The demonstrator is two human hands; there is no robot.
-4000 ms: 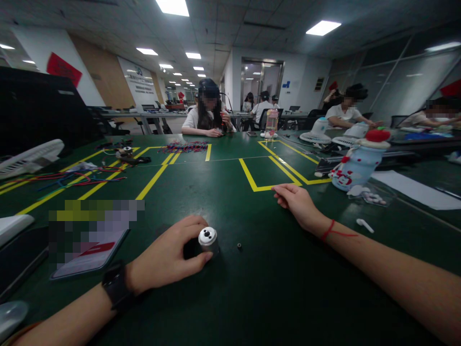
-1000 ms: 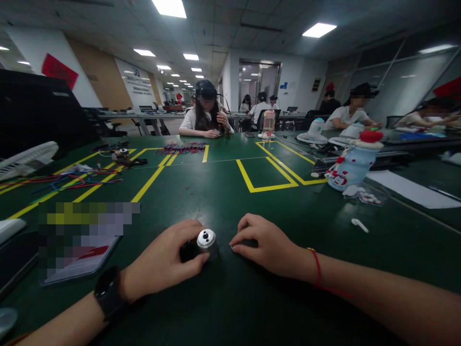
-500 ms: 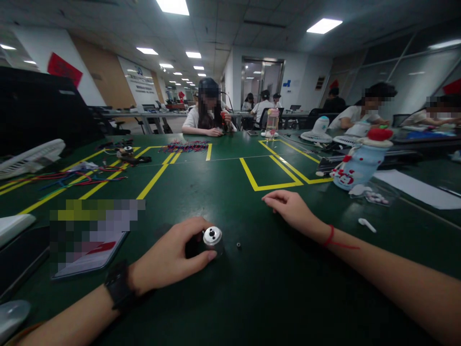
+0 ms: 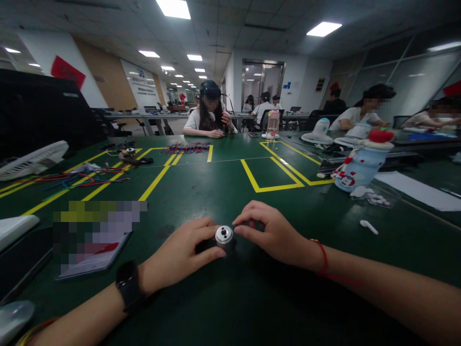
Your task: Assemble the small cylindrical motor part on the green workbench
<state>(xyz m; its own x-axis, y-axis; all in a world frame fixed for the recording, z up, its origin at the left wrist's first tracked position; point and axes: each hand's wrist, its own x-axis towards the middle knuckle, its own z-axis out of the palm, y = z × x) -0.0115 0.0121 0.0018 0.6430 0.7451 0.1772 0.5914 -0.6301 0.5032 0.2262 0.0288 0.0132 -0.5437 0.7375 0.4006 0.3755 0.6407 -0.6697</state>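
Note:
A small cylindrical motor (image 4: 224, 234) stands upright on the green table, its silver end face up with dark holes and a central dark spot. My left hand (image 4: 182, 247) is closed around its left side, thumb in front and fingers behind. Just right of the motor, the thumb and forefinger of my right hand (image 4: 275, 235) are pinched together on a tiny dark ring-like part (image 4: 234, 226), mostly hidden by the fingertips. These fingertips are very near the motor's rim; whether they touch it I cannot tell.
A phone (image 4: 104, 250) lies left of my left wrist. Loose wires (image 4: 86, 179) are farther left. On the right are a blue bottle (image 4: 362, 166), a plastic bag (image 4: 376, 197), a white earbud (image 4: 369, 227) and paper (image 4: 421, 190). A person (image 4: 209, 113) sits across the table.
My right hand has come in left and nearer, to the motor, and the tiny ring that lay on the table is now at its fingertips. My left hand and the motor have shifted slightly right.

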